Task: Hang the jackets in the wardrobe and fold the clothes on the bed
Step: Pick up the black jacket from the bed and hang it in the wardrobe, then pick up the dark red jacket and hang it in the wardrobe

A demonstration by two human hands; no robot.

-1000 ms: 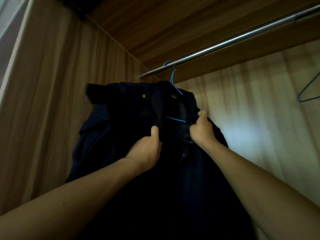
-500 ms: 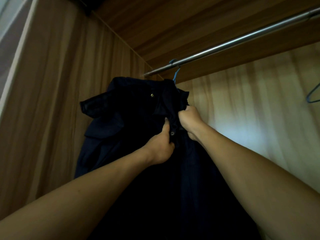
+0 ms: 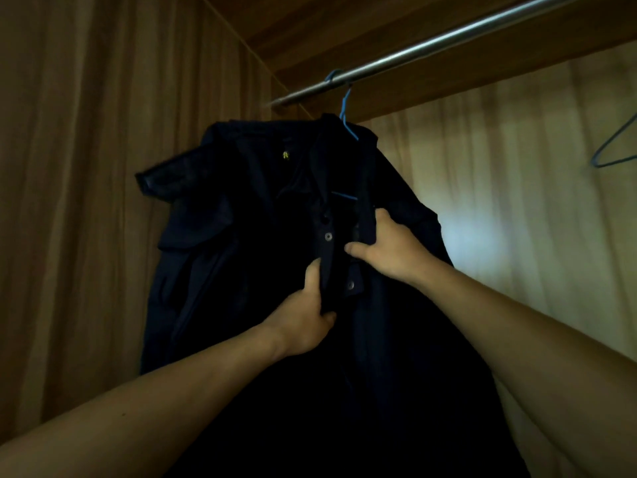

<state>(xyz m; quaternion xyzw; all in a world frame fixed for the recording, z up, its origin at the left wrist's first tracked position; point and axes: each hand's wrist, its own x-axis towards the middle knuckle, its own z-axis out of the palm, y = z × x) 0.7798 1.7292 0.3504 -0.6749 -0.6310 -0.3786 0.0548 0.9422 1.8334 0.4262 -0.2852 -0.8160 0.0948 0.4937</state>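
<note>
A dark navy jacket [image 3: 241, 257] hangs on a blue wire hanger [image 3: 345, 112] hooked over the metal rail [image 3: 448, 41] inside the wooden wardrobe. My left hand [image 3: 303, 322] grips the left front placket with its snap buttons, thumb up along the edge. Higher and to the right, my right hand [image 3: 386, 246] holds the right front edge. The two front edges are a little apart, and a blue bar of the hanger shows between them. The jacket's lower part is lost in shadow.
The wardrobe's left side wall [image 3: 86, 201] is close beside the jacket. A second, bare blue hanger [image 3: 617, 146] hangs at the right edge. The back panel [image 3: 534, 201] is lit to the right of the jacket.
Half a second ago both hands were bunched together at the collar. Now the left hand has slid down the placket, the front has opened a little and the hanger bar shows again.
</note>
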